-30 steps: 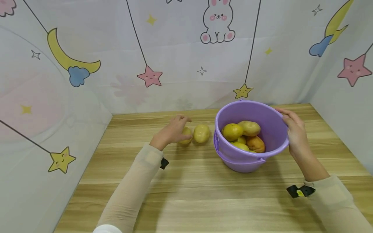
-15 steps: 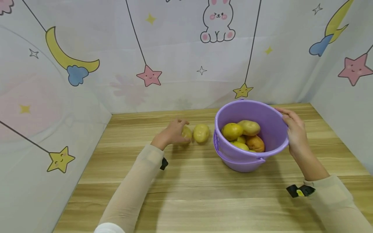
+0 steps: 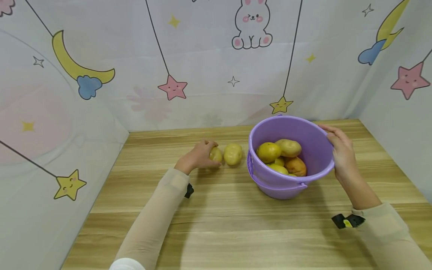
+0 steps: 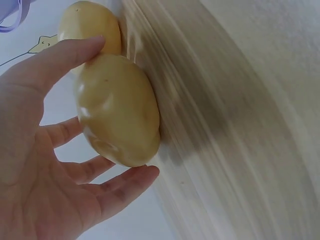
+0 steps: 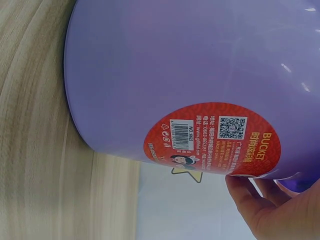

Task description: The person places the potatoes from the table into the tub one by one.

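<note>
My left hand is curled round a yellow potato on the wooden table, the thumb on one side and the fingertips at its other side. A second potato lies just right of it, close beside the held one. My right hand grips the right rim of a purple bucket. Inside the bucket are a potato, a yellow-orange round fruit, an orange-brown fruit and other yellow pieces partly hidden under them. In the right wrist view the bucket's side shows a red oval label.
The wooden table stretches in front of the bucket and to its left. A white cloth backdrop with printed stars, moons and a rabbit rises behind the table and along both sides. The bucket's handle hangs on its left side.
The left hand has settled lower round the left potato, its raised fingers coming down and closing on it. The right hand and the bucket have stayed in place.
</note>
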A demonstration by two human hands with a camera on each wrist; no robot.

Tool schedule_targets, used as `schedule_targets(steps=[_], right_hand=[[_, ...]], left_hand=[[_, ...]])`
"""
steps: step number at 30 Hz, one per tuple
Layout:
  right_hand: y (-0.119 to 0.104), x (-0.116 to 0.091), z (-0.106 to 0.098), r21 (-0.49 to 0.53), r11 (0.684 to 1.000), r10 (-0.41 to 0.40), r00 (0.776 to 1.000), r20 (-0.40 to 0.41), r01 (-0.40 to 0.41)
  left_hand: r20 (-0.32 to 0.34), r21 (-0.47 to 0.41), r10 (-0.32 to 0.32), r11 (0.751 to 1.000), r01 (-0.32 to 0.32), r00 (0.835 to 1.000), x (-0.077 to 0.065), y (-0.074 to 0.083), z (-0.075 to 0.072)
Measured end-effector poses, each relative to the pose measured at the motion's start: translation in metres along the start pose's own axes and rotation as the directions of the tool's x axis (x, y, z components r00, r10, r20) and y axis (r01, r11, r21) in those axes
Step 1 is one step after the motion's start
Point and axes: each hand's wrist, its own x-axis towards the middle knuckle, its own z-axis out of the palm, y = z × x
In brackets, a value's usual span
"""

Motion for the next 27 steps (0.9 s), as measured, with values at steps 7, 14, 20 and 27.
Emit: schedule_targets(steps=[7,14,20,27], right_hand=[[0.0004,0.0,0.0,0.005,1.0,-0.004,1.0,0.0,0.004],[0.0005,-0.0003,0.0001,-0.009,1.0,0.005,1.0,-0.001,-0.005],[0.0001,-0.0001,-0.0001,-0.003,1.0,0.003,1.0,0.004,-0.003],[-0.0004,-0.0003,0.0002,-0.004,1.0,-0.001,1.0,0.003,0.001]], left_hand=[[0.002,-0.012,0.0,1.0,0.0,1.0,0.001,-0.001,0.0006],[0.018,-0.028,-0.015,0.999,0.015,1.0,0.0007,-0.001,0.0009],[0.011,-0.032,-0.012,0.999,0.012,1.0,0.0013,-0.0018,0.0012],[0.006,-0.043,-0.017,0.999,0.017,1.0,-0.0018,-0.0048,-0.0003]])
